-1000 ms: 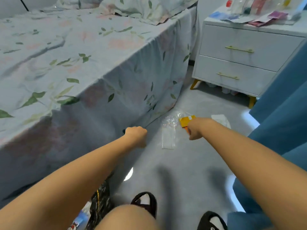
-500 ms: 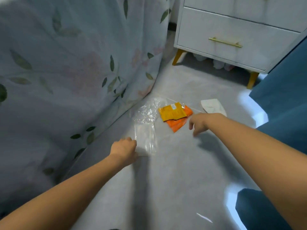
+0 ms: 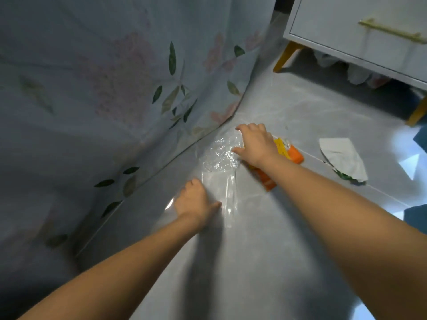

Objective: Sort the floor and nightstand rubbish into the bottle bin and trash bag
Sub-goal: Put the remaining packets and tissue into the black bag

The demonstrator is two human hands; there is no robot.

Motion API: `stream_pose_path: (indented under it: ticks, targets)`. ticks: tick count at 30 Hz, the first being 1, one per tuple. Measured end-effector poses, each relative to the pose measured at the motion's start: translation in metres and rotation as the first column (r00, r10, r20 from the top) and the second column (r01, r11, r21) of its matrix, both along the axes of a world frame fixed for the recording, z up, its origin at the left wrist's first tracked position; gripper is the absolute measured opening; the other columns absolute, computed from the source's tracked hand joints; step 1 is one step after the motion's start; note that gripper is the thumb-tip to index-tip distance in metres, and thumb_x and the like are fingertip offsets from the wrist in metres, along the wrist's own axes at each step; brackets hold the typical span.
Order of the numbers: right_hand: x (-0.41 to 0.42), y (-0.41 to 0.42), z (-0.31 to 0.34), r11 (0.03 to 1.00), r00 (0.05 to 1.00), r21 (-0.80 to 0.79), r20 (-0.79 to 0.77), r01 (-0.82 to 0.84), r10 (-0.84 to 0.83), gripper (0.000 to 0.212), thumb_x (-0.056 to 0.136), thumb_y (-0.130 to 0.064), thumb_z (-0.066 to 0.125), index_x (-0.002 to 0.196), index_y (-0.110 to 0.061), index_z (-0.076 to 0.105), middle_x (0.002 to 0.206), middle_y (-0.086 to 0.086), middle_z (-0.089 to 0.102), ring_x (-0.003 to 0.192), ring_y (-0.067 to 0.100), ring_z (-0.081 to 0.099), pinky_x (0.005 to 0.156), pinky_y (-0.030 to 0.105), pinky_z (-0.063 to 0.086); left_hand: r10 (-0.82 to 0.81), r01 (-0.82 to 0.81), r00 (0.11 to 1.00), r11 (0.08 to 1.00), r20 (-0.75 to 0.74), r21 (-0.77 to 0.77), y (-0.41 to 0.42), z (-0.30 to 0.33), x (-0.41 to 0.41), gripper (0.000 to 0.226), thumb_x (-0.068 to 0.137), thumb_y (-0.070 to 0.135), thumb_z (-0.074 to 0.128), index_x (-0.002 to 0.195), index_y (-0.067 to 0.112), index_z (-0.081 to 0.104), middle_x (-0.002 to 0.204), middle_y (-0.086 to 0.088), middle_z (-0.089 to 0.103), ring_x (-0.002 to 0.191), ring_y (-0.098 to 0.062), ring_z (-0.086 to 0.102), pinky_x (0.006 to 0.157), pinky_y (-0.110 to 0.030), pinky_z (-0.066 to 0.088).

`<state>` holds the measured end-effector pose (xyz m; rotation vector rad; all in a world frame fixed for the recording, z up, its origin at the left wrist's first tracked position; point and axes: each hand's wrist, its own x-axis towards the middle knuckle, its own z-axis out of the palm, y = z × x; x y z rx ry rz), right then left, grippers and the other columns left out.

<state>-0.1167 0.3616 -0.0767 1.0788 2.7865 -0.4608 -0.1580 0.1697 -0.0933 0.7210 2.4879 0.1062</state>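
Bedsheet [image 3: 115,88] pale blue, green leaf and faint pink flower print. Floor [image 3: 265,250] grey, marbled. Plastic bag [image 3: 221,165] clear. Wrappers [image 3: 293,153] yellow, orange. Nightstand [image 3: 346,26] white, gold handle [image 3: 392,32], yellow legs [image 3: 286,55]. Paper wrapper [image 3: 344,158] white.

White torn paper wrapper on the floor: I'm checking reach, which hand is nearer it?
Right. The right hand lies beside the white torn paper wrapper; the left hand sits farther off.

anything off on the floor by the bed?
Yes, litter. A crumpled clear plastic bag lies by the bed skirt, with the left hand and right hand on it. Orange and yellow wrappers sit beside it, and a torn white packet lies farther right.
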Motion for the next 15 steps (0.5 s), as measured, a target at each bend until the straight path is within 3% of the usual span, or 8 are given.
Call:
stream_pose_path:
  ticks: [3,7,9,12,15]
  targets:
    - [-0.020,-0.003,-0.004,0.998,0.998,-0.031,0.022,0.062,-0.061,0.088,0.078,-0.056,0.066,0.146,-0.015,0.027,0.146,0.007,0.037,0.135,0.030,0.027,0.107,0.043,0.030,0.076,-0.078,0.995,0.996,0.069,0.032,0.000,-0.006,0.004,0.054,0.077,0.043,0.072,0.115,0.016,0.046,0.120,-0.006,0.058,0.114,-0.028,0.056,0.083,-0.033,0.045]
    - [-0.024,-0.009,-0.015,0.995,0.986,-0.072,0.159,0.064,-0.052,0.105,0.077,-0.061,0.063,0.152,-0.015,0.008,0.156,0.006,0.025,0.147,0.032,0.005,0.117,0.050,0.009,0.086,-0.101,0.983,0.991,0.164,0.088,-0.002,-0.009,0.004,0.023,0.076,0.036,0.068,0.081,0.019,0.054,0.092,-0.002,0.063,0.093,-0.027,0.063,0.065,-0.029,0.044]
    - [-0.016,-0.019,-0.027,1.000,0.977,-0.013,0.211,0.019,-0.016,0.095,0.080,-0.061,0.060,0.151,-0.016,0.017,0.154,0.006,0.029,0.147,0.031,0.006,0.117,0.052,0.002,0.088,-0.121,0.972,0.982,0.218,0.143,-0.004,-0.008,0.002,0.020,0.076,0.035,0.069,0.075,0.018,0.059,0.084,-0.001,0.066,0.085,-0.026,0.065,0.066,-0.031,0.049]
    - [-0.004,-0.028,-0.040,0.990,0.993,0.127,0.109,-0.058,0.044,0.058,0.086,-0.056,0.054,0.131,-0.019,0.049,0.136,0.004,0.049,0.137,0.026,0.028,0.117,0.051,0.003,0.122,-0.182,0.957,0.960,0.263,0.215,-0.008,-0.001,-0.003,0.017,0.076,0.035,0.075,0.076,0.026,0.061,0.079,0.004,0.066,0.080,-0.020,0.066,0.071,-0.031,0.053]
    - [0.003,-0.027,-0.040,0.966,0.986,0.204,0.062,-0.162,0.153,0.032,0.092,-0.044,0.051,0.112,-0.021,0.062,0.117,0.003,0.061,0.124,0.023,0.042,0.117,0.048,0.003,0.189,-0.278,0.930,0.923,0.316,0.266,-0.011,0.004,-0.007,0.015,0.076,0.032,0.077,0.081,0.023,0.067,0.081,0.003,0.067,0.081,-0.020,0.066,0.077,-0.036,0.056]
